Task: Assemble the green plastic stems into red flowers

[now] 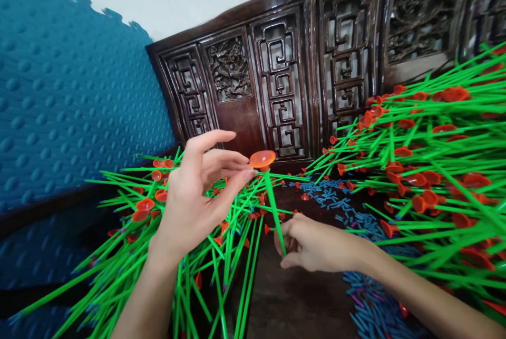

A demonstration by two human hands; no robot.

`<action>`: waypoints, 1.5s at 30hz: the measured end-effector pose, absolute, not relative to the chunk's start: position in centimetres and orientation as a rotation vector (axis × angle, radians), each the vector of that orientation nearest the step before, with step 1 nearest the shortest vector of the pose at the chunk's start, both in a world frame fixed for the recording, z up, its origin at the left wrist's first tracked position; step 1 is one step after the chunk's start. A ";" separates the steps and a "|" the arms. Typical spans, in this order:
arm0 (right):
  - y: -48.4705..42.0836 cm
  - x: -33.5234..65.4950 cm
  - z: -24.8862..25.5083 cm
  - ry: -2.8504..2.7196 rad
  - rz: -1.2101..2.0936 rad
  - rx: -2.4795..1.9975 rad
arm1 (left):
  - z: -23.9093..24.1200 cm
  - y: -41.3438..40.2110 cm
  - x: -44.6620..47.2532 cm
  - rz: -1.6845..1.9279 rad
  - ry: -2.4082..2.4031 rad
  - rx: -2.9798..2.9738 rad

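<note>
A green plastic stick (pixel 272 207) stands nearly upright in front of me, topped by a shallow orange cup (pixel 262 158). My left hand (pixel 205 186) has its thumb and fingertips closed at the cup's left edge, the index finger raised above. Lower down, my right hand (pixel 300 241) is closed around the stick's bottom part, its fingers curled in. Behind and below my left hand lies a loose heap of green sticks with orange cups (pixel 213 270), partly hidden by that hand.
Another large pile of green sticks with orange cups (pixel 435 170) rises on the right. Many small blue pieces (pixel 371 297), a few purple, lie scattered on the dark wooden surface (pixel 292 302). A carved wooden panel (pixel 241 123) stands behind; a bumpy blue mat (pixel 79 96) is at left.
</note>
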State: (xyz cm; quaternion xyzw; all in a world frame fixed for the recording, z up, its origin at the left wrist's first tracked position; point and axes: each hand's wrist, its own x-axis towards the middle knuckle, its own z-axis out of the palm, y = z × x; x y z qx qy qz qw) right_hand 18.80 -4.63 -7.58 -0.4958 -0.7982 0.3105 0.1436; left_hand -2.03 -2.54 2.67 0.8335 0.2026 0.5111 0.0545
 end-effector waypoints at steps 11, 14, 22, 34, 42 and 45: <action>-4.3 17.9 -9.2 -2.423 0.929 -1.624 | 2.9 -2.6 -2.6 1.086 0.522 3.092; -4.3 18.0 -9.3 -2.453 0.875 -1.615 | 2.8 -2.7 -2.7 0.812 0.622 3.117; -4.5 18.3 -8.3 -2.307 0.968 -1.423 | 2.1 -1.3 -1.7 1.308 0.500 3.162; -4.5 18.1 -8.3 -2.331 1.084 -1.493 | 1.5 -1.8 0.0 1.445 0.383 3.090; -4.6 18.3 -7.8 -2.306 1.152 -1.530 | 2.1 -2.1 0.4 1.368 0.374 2.989; -4.6 20.0 -7.2 -2.376 1.025 -1.627 | 2.5 -2.6 0.0 1.545 0.404 2.970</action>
